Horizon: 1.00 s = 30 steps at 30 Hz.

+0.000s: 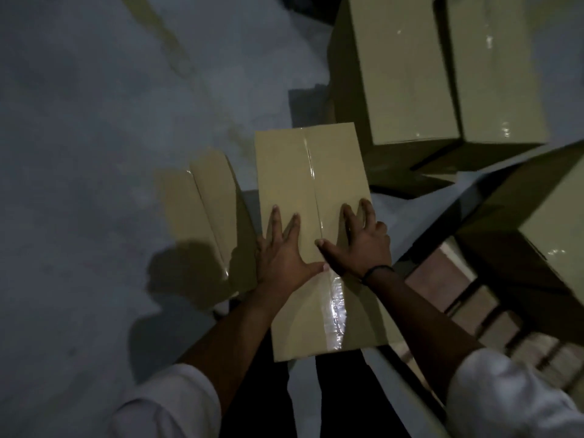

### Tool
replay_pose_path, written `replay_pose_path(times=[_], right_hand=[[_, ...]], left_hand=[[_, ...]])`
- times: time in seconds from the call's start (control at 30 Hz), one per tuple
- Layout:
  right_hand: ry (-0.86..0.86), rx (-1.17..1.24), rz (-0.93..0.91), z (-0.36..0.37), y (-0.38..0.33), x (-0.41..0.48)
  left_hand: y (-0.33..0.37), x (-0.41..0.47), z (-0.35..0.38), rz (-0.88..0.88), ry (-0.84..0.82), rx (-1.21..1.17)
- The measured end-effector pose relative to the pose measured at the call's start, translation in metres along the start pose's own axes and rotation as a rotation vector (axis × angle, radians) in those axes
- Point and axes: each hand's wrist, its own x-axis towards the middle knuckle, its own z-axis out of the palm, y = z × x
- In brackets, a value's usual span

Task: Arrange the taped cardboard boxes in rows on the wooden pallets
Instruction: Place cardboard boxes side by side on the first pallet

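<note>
Both hands down on one tan rectangular cardboard box [313, 216] with clear tape along its centre seam. It is right in front of me, long side pointing away, near end over my dark trousers [252, 390].

Left hand [284, 254] - open, palm flat on the lid left of the seam, fingers spread, outer side at the box's left edge. Right hand [357, 245] - open too, palm on the lid right of the seam, fingers splayed, outermost ones at the right edge. The thumbs point at each other and nearly meet on the tape. There is a black band [377, 270] on my right wrist. Both rolled white sleeves [170, 403] are at the bottom of view.

I can't tell what the box sits on - its underside is hidden.

A second taped tan cardboard box [202, 216] sits lower down, just left of it, on the grey concrete floor [94, 121], with my shadow over its near end.

Up right are two larger pale taped cardboard boxes [401, 74] side by side and touching, tilted in view. Their base is not visible.

Far right, another taped cardboard box [553, 216] is cut off by the frame edge. The brown slatted wooden pallet [474, 305] shows below it, to the right of my right forearm, with its slats bare there.

The frame is dim and a bit blurred.
</note>
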Motion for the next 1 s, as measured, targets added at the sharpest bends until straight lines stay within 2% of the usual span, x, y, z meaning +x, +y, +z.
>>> replay_pose_path(times=[0.17, 0.3, 0.47, 0.77, 1.0], right_hand=[[0.075, 0.077, 0.106, -0.071, -0.014, -0.096], [0.219, 0.159, 0.186, -0.114, -0.004, -0.166], [0.363, 0.239, 0.312, -0.142, 0.032, -0.245], [0.653, 0.349, 0.647, -0.142, 0.136, -0.408], [0.737, 0.368, 0.826, -0.114, 0.219, -0.563]], left_hand=[[0.043, -0.079, -0.057, 0.103, -0.012, 0.066], [0.091, -0.128, -0.091, 0.236, -0.025, 0.152], [0.147, -0.181, -0.097, 0.444, -0.001, 0.243], [0.255, -0.294, -0.018, 0.793, -0.111, 0.394], [0.313, -0.414, 0.081, 0.949, -0.203, 0.459]])
